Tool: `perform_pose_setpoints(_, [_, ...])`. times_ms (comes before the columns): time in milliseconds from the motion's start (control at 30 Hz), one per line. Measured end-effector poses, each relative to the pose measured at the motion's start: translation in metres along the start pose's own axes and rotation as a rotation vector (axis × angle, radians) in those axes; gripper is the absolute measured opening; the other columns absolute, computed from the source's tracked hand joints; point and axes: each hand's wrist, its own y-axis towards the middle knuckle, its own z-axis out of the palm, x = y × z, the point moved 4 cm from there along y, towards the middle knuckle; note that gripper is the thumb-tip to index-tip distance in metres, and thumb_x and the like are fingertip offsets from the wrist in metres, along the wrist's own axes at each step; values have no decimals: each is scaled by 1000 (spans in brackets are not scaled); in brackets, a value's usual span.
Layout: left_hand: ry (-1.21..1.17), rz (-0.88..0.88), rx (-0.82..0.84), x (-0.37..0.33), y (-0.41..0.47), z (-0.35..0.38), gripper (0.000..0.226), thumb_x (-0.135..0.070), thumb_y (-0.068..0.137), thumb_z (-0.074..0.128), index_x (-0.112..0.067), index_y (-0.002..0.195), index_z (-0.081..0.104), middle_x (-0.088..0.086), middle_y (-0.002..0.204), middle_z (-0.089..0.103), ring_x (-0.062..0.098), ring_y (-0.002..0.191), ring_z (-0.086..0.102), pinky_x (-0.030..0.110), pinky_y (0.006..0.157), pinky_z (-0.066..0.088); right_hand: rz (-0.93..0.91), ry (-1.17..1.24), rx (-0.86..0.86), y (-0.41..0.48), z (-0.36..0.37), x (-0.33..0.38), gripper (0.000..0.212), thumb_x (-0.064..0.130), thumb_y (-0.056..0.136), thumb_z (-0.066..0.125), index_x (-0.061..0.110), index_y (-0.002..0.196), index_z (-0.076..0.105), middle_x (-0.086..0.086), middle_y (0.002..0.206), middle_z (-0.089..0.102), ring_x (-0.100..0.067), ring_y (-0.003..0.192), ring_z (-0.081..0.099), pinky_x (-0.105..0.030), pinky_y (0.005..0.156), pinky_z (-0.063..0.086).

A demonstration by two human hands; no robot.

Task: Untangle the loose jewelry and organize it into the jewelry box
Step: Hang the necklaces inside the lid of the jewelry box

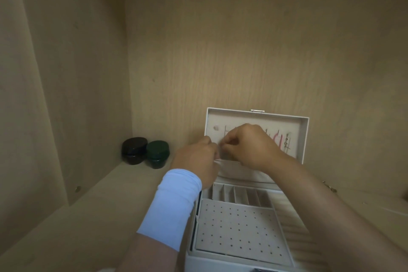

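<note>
A white jewelry box (240,258) stands open on a wooden shelf, its lid (304,137) upright against the back wall. Thin chains and a pink piece (277,139) hang inside the lid. My left hand (198,159) and my right hand (247,146) meet in front of the lid's inner panel, fingers curled and pinching something small and thin that I cannot make out. Below them lie the divided compartments (240,196) and a perforated earring panel (238,229).
Two small round jars, one dark brown (134,150) and one dark green (157,153), sit in the shelf's back left corner. A white band covers my left wrist (174,201). A small metal item (331,187) lies on the shelf at right.
</note>
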Motion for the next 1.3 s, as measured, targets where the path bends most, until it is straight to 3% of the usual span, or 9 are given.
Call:
perform_pose_setpoints(100, [-15, -4, -5, 0, 0, 0, 21, -33, 92, 54, -27, 112, 61, -8, 116, 52, 17, 89, 58, 32, 73, 49, -19, -110, 17, -6, 6, -1, 13, 24, 84, 73, 29, 95, 78, 11, 94, 75, -9, 89, 68, -29, 80, 56])
perform_pose_setpoints(267, [11, -11, -45, -6, -1, -2, 31, -41, 92, 53, -28, 119, 61, -9, 117, 53, 16, 96, 59, 30, 72, 48, -45, -103, 60, -14, 9, -4, 21, 16, 83, 68, 28, 96, 79, 10, 95, 76, -9, 89, 68, -32, 82, 57])
perform_pose_setpoints(367, [-8, -2, -112, -17, -6, -9, 32, -46, 91, 53, -32, 119, 59, -11, 118, 52, 13, 96, 59, 27, 70, 46, -39, -9, 25, -21, -5, -11, 15, 18, 86, 71, 26, 97, 79, 11, 97, 76, -4, 91, 67, -23, 87, 53])
perform_pose_setpoints(467, [79, 5, -155, -35, -9, -15, 37, -51, 90, 49, -33, 122, 57, -11, 121, 53, 13, 103, 57, 26, 70, 41, 9, 74, -33, -35, -33, -27, 14, 18, 87, 74, 24, 99, 78, 12, 97, 73, 3, 83, 62, -3, 74, 42])
perform_pose_setpoints(600, [245, -50, -187, -57, -9, -23, 41, -53, 90, 44, -30, 121, 60, -6, 118, 57, 20, 104, 53, 32, 81, 41, 82, 88, -80, -66, -72, -62, 15, 19, 86, 74, 27, 98, 78, 15, 92, 70, 8, 80, 62, -12, 79, 48])
perform_pose_setpoints(667, [281, -67, -223, -72, -10, -29, 41, -52, 90, 43, -29, 118, 62, -4, 116, 59, 21, 103, 52, 34, 83, 41, 124, 79, -72, -83, -87, -86, 14, 18, 87, 73, 25, 98, 78, 14, 90, 68, 16, 64, 58, -4, 67, 44])
perform_pose_setpoints(933, [-72, 181, -69, -208, 12, 12, 31, -40, 91, 50, -29, 118, 61, -5, 117, 57, 19, 113, 51, 32, 88, 46, 360, -14, -62, -150, -130, -207, 14, 21, 88, 74, 20, 102, 77, 5, 99, 71, 11, 47, 54, -5, 50, 38])
perform_pose_setpoints(1100, [-179, 276, 179, -285, 38, 75, 29, -35, 89, 55, -26, 115, 62, 0, 115, 60, 22, 111, 54, 33, 95, 45, 528, -144, -77, -192, -133, -286, 22, 21, 91, 67, 23, 111, 76, 3, 115, 73, -14, 101, 67, -27, 90, 51])
perform_pose_setpoints(1300, [-165, 269, 410, -336, 60, 143, 40, -31, 94, 51, -23, 134, 54, 1, 139, 52, 22, 127, 49, 34, 109, 38, 590, -243, 90, -218, -116, -331, 49, 15, 93, 52, 30, 139, 56, 1, 141, 56, -21, 129, 55, -34, 102, 47])
